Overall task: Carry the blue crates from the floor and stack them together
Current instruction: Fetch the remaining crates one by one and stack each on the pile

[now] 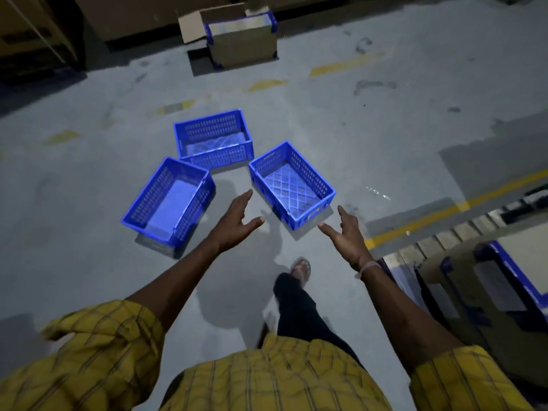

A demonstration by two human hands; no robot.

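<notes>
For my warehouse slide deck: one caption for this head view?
Both open hands, left and right, reach toward three empty blue crates on the concrete floor.

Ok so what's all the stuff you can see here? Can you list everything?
blue crates: 3, blue plastic, empty, on the floor ahead: left one, far one, right one
cardboard box: 1, brown with blue corners, far end of the floor
floor: 1, grey concrete with yellow painted lines
stacked boxes: count unclear, brown with blue edging, right edge
sandal: 1, on the forward foot, below the crates
shirt: 1, yellow checked, bottom
left hand: open, empty, reaching toward the crates
right hand: open, empty, near the right crate, thread band on wrist
</notes>
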